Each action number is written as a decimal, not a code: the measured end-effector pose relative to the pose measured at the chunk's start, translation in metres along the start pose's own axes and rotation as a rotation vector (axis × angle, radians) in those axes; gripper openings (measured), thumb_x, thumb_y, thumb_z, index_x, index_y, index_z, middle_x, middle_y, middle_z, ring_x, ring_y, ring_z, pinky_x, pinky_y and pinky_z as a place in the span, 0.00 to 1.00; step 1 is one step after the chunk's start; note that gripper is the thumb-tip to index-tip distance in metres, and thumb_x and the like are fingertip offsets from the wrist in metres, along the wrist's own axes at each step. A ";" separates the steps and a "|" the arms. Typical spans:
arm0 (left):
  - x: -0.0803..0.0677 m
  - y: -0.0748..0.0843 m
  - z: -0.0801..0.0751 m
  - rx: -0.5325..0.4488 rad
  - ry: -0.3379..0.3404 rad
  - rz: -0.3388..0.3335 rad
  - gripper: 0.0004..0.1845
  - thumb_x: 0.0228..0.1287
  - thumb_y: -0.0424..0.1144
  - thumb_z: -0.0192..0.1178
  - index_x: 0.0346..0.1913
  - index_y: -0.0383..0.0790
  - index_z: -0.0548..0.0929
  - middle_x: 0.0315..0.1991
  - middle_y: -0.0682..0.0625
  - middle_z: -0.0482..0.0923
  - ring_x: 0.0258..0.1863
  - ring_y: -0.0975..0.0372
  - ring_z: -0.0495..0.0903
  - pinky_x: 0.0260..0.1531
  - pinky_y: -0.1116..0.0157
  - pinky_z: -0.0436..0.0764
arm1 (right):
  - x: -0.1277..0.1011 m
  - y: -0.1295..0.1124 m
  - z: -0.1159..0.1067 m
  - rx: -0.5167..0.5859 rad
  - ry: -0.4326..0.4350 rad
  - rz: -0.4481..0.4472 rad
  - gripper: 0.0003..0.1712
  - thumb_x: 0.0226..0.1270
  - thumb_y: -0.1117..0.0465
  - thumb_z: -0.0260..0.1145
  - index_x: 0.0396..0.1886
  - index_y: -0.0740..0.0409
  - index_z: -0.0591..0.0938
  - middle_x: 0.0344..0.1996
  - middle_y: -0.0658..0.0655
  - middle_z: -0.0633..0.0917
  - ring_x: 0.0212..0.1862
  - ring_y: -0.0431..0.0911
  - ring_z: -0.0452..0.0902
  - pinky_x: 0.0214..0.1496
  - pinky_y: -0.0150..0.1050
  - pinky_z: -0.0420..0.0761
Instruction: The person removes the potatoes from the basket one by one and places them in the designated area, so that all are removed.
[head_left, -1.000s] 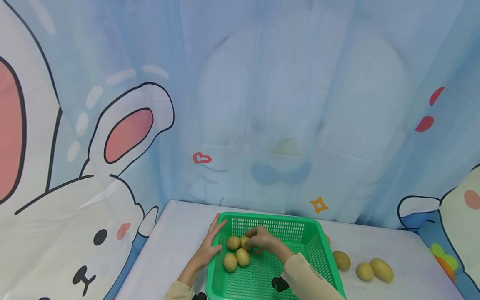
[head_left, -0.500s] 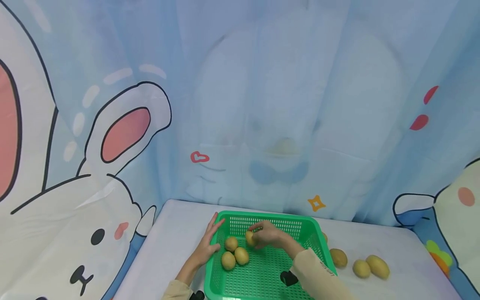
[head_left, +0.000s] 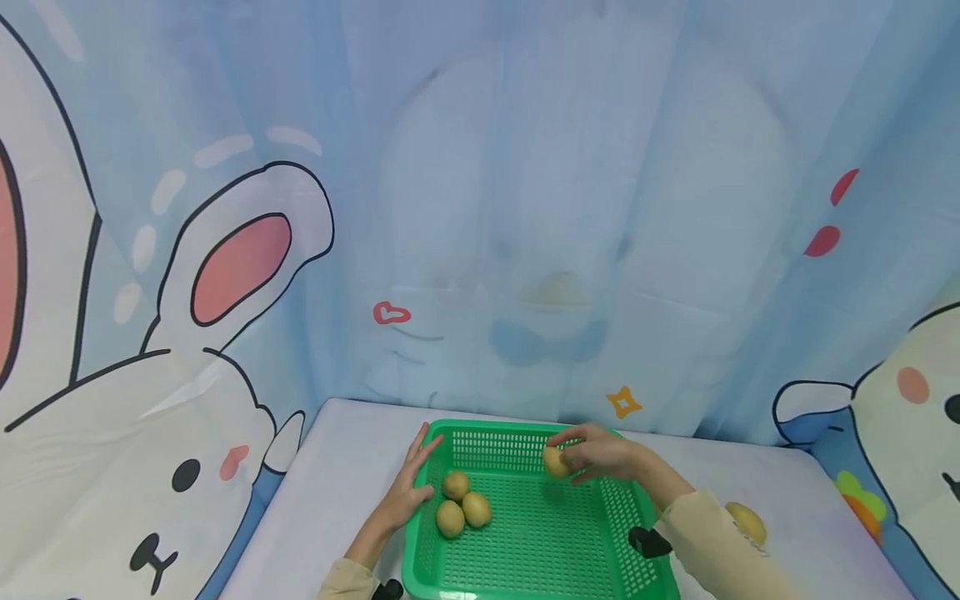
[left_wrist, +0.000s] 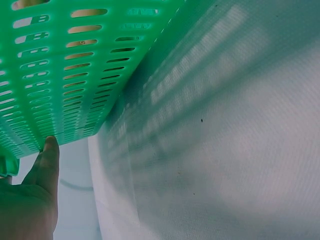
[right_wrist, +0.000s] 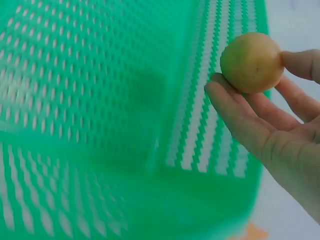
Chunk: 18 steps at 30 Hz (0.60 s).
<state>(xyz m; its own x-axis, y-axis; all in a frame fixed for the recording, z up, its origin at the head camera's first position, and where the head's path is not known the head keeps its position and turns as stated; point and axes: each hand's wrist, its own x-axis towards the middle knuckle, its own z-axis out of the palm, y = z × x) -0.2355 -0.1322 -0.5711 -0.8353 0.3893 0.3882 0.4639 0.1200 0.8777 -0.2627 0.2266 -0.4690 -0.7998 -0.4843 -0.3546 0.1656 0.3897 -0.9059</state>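
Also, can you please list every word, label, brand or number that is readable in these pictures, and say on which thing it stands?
There is no readable text in any view.
Green basket: plain plastic mesh, no label visible.
Potato in the right hand: no sticker.
Right sleeve: a small dark mark near the cuff, too small and blurred to read.
Backdrop curtain: cartoon drawings only, no letters.

No legible txt anywhere.
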 end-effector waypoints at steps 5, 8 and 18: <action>0.000 -0.001 0.001 -0.002 0.001 -0.008 0.44 0.46 0.22 0.49 0.75 0.32 0.59 0.79 0.38 0.32 0.76 0.38 0.31 0.62 0.31 0.47 | -0.026 0.005 -0.035 0.019 0.000 0.003 0.31 0.72 0.63 0.56 0.70 0.73 0.65 0.47 0.64 0.77 0.47 0.56 0.81 0.52 0.55 0.79; 0.000 0.000 0.002 -0.002 -0.002 -0.005 0.45 0.46 0.22 0.49 0.75 0.31 0.59 0.78 0.35 0.32 0.75 0.37 0.31 0.61 0.31 0.48 | -0.044 0.012 -0.054 0.044 0.026 -0.004 0.32 0.73 0.63 0.55 0.71 0.74 0.62 0.40 0.60 0.77 0.44 0.53 0.82 0.53 0.55 0.79; -0.001 0.003 0.001 -0.002 -0.001 0.005 0.44 0.46 0.20 0.49 0.75 0.28 0.58 0.78 0.34 0.32 0.75 0.37 0.30 0.61 0.30 0.47 | -0.092 0.039 -0.092 0.126 0.105 0.026 0.32 0.74 0.61 0.54 0.71 0.74 0.62 0.49 0.58 0.81 0.51 0.57 0.82 0.53 0.53 0.80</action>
<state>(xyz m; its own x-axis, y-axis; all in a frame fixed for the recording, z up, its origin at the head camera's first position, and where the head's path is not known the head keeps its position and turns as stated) -0.2330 -0.1316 -0.5693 -0.8329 0.3907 0.3920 0.4673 0.1167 0.8764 -0.2359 0.3581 -0.4508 -0.8490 -0.3885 -0.3582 0.2528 0.2967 -0.9209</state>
